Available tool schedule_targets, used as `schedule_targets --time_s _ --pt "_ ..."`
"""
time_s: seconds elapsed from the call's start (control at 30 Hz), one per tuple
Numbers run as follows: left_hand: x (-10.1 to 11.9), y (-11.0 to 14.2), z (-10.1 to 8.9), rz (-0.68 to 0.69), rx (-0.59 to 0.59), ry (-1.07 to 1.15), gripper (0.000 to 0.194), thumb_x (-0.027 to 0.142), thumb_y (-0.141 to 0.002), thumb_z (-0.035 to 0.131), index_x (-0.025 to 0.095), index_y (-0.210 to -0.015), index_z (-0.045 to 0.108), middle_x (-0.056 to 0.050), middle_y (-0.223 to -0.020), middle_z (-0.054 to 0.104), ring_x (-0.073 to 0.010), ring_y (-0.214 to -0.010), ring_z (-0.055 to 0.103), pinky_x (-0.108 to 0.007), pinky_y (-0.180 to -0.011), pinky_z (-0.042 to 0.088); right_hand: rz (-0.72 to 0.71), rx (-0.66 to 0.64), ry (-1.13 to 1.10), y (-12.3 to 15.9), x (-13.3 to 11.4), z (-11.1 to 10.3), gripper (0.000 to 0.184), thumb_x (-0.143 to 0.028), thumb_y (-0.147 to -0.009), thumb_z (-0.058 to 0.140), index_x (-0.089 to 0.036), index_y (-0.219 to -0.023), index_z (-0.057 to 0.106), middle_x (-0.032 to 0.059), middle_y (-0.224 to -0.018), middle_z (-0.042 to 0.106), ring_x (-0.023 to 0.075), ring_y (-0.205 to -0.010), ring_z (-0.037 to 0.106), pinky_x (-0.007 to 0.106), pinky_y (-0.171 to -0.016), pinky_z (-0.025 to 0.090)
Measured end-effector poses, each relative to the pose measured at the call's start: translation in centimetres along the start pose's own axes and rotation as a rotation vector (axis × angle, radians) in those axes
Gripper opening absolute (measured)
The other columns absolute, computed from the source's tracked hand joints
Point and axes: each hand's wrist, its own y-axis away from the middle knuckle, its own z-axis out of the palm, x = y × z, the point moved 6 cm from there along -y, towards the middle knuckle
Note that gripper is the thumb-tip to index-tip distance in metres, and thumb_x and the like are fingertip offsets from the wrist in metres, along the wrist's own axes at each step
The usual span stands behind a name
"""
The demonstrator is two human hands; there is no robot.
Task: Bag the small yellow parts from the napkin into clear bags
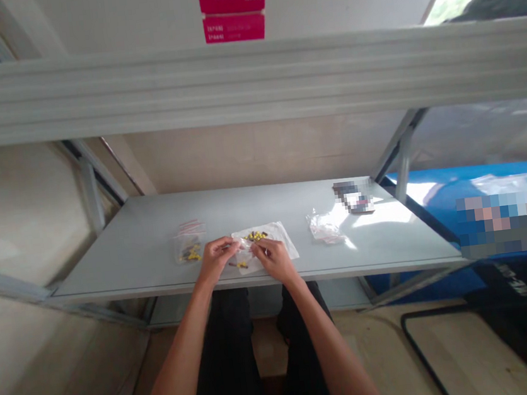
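Observation:
Both my hands rest over a white sheet [281, 238] at the front of the grey shelf board [153, 235]. My left hand [216, 258] and my right hand [273, 256] pinch a small clear plastic bag [241, 244] between them. Small yellow and dark pieces [257, 235] lie scattered on the sheet just beyond my fingers, and a few more [241, 264] lie between my hands. To the left of my left hand stands a small stack of filled clear bags [189, 244] with red zip strips and yellow and dark pieces inside.
A heap of empty clear bags [325, 227] lies to the right of the sheet. A blurred dark object [353, 197] sits at the back right of the board. Metal rack posts and an upper shelf beam [250, 81] frame the space. Blue material [458, 200] lies to the right.

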Motion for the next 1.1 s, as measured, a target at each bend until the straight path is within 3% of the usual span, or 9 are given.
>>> schedule_targets --time_s 0.23,0.5,0.6,0.7,0.8,0.87,0.93,1.0,1.1 --pt "-0.3 -0.2 0.0 0.011 -0.022 0.041 0.028 0.043 -0.078 0.077 0.017 -0.087 0.078 -0.005 -0.081 0.076 -0.0195 -0.077 0.069 -0.028 -0.073 0.053 -0.024 0.024 0.035 0.0 -0.4 -0.1 0.037 -0.037 -0.104 0.046 -0.019 -0.077 0.063 0.0028 -0.072 0.061 0.0156 -0.066 0.052 0.027 -0.066 0.037" --pt "0.8 0.1 0.0 0.034 0.06 0.044 0.031 0.046 -0.084 0.071 0.017 -0.074 0.068 0.001 -0.064 0.063 -0.0129 -0.058 0.057 -0.023 -0.058 0.047 0.002 0.033 0.002 0.1 -0.7 -0.4 0.038 -0.043 -0.104 0.047 -0.019 -0.082 0.067 0.0017 -0.072 0.061 0.0143 -0.064 0.052 0.027 -0.064 0.037" --pt "0.9 0.0 -2.3 0.036 0.18 0.102 0.032 0.048 -0.086 0.068 0.018 -0.078 0.063 0.002 -0.066 0.06 -0.0106 -0.048 0.052 -0.022 -0.048 0.042 0.017 0.069 0.003 0.1 -0.5 -0.6 0.039 -0.04 -0.105 0.046 -0.019 -0.079 0.067 0.0018 -0.071 0.061 0.0145 -0.065 0.051 0.027 -0.065 0.036" --pt "1.1 -0.4 -6.9 0.049 0.382 -0.05 0.034 0.053 -0.087 0.063 0.018 -0.085 0.064 0.0 -0.071 0.064 -0.0119 -0.046 0.053 -0.024 -0.046 0.042 0.019 0.068 0.011 0.1 -0.2 -0.6 0.035 -0.036 -0.104 0.047 -0.019 -0.08 0.067 0.0025 -0.073 0.063 0.0151 -0.066 0.053 0.027 -0.065 0.037" --pt "1.7 -0.8 -11.3 0.043 0.538 -0.484 0.043 0.051 -0.094 0.046 0.015 -0.088 0.07 -0.009 -0.075 0.069 -0.0233 -0.067 0.066 -0.035 -0.065 0.054 0.028 0.082 0.015 0.0 0.1 -0.5 0.033 -0.033 -0.103 0.048 -0.019 -0.079 0.066 0.0031 -0.075 0.065 0.0155 -0.068 0.055 0.027 -0.066 0.038" --pt "2.5 -0.8 -12.4 0.098 0.581 -0.847 0.043 0.043 -0.095 0.044 0.011 -0.095 0.073 -0.019 -0.094 0.073 -0.0328 -0.098 0.068 -0.049 -0.092 0.052 0.048 0.124 0.039 -0.1 0.3 -0.5 0.034 -0.031 -0.102 0.046 -0.019 -0.077 0.066 0.0034 -0.075 0.066 0.0158 -0.069 0.056 0.027 -0.068 0.039" --pt "2.7 -0.5 -12.1 0.149 0.593 -1.063 0.046 0.039 -0.095 0.043 0.007 -0.112 0.072 -0.025 -0.12 0.069 -0.0375 -0.123 0.058 -0.056 -0.109 0.041 0.09 0.196 0.08 -0.1 0.6 -0.8 0.035 -0.031 -0.102 0.045 -0.019 -0.077 0.066 0.0037 -0.075 0.066 0.0162 -0.069 0.056 0.027 -0.068 0.04" --pt "2.4 -0.1 -11.0 0.183 0.568 -1.155 0.052 0.039 -0.096 0.041 0.006 -0.129 0.065 -0.026 -0.14 0.058 -0.0389 -0.137 0.046 -0.057 -0.115 0.035 0.142 0.274 0.124 0.1 0.9 -1.4 0.035 -0.031 -0.102 0.045 -0.019 -0.079 0.068 0.0043 -0.075 0.067 0.0167 -0.069 0.056 0.028 -0.067 0.04" --pt "1.1 0.1 -9.0 0.209 0.436 -1.201 0.054 0.039 -0.098 0.04 0.009 -0.139 0.058 -0.022 -0.152 0.05 -0.0384 -0.146 0.037 -0.057 -0.119 0.032 0.177 0.357 0.251 0.8 1.5 -3.7 0.032 -0.03 -0.1 0.046 -0.019 -0.084 0.072 0.006 -0.079 0.071 0.0192 -0.076 0.058 0.03 -0.073 0.043"
